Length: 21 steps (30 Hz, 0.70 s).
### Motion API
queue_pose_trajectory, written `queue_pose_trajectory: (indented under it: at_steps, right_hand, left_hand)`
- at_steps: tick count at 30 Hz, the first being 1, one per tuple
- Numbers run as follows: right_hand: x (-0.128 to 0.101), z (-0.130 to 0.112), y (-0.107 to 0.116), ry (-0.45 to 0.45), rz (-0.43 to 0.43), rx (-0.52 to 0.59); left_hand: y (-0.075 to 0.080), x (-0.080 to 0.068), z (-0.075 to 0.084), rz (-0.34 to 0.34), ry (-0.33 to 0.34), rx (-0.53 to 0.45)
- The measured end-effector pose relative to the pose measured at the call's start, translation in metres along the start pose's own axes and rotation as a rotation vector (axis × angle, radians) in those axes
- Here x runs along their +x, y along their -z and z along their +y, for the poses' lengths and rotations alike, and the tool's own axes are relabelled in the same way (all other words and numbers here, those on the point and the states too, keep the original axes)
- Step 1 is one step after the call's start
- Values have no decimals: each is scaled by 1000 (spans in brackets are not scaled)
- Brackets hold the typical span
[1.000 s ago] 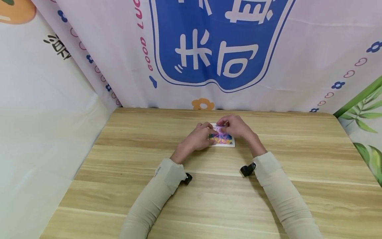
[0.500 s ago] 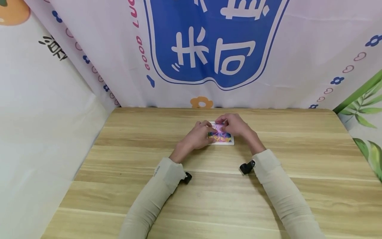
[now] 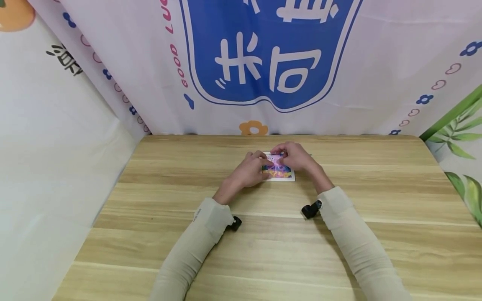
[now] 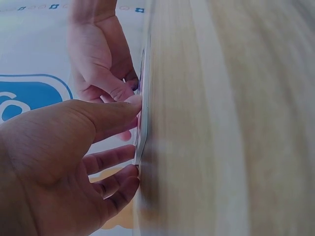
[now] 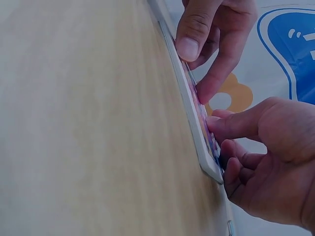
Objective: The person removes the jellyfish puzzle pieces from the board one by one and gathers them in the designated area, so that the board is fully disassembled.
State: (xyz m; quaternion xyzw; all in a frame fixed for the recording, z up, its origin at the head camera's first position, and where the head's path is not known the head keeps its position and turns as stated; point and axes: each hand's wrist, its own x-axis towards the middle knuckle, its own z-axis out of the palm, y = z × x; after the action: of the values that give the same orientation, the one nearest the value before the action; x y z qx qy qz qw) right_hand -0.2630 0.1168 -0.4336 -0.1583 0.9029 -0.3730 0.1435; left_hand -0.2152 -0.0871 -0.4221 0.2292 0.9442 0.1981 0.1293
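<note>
Touching a white-framed picture [image 3: 278,171] with part-bent left hand [image 3: 248,170] and right hand [image 3: 295,156], partly hiding it, unclear whether gripping

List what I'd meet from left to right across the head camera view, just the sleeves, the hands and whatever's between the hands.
Left sleeve, left hand, white-edged picture board, right hand, right sleeve.
</note>
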Motion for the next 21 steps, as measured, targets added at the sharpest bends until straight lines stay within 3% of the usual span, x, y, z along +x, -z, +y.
queue_pose_trajectory:
  at_steps: [21]
  right_hand:
    - [0, 0, 0, 28, 5, -24]
  left_hand:
    - [1, -2, 2, 0, 2, 28]
